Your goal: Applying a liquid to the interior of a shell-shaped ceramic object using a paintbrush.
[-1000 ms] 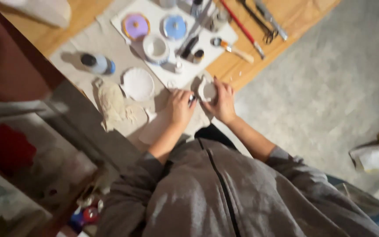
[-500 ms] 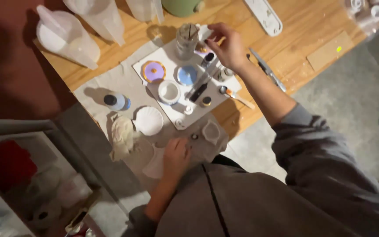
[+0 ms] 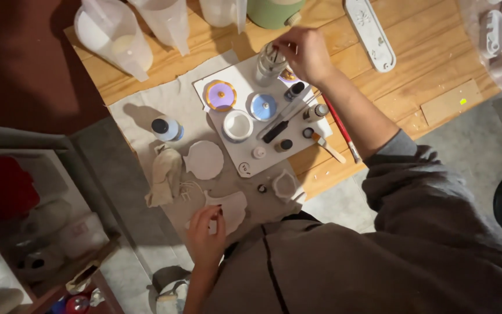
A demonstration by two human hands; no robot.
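Observation:
My right hand [image 3: 304, 53] reaches far across the wooden table, its fingers pinched on a thin brush handle standing in a clear glass jar [image 3: 269, 65]. My left hand [image 3: 205, 234] rests near the table's front edge, touching a flat white piece [image 3: 232, 207] on the grey cloth [image 3: 146, 110]. A small white hexagonal cup [image 3: 285, 185] sits on the cloth between my arms. A white board [image 3: 233, 157] under the jar carries a purple disc [image 3: 221, 95], a blue disc [image 3: 263, 107], a white cup [image 3: 238, 125] and small paint bottles [image 3: 315, 111].
Clear plastic pitchers [image 3: 113, 40] and a green container [image 3: 274, 11] stand at the table's far edge. A round white disc [image 3: 204, 160], a crumpled rag [image 3: 165, 174] and a blue bottle [image 3: 166, 129] lie on the cloth. A red-handled tool [image 3: 340, 131] lies right of the board. Shelves [image 3: 24, 221] stand at left.
Both hands held the small white cup a second ago. The cup now sits on the cloth, my right hand has reached out to the jar, and my left hand dropped to the flat white piece.

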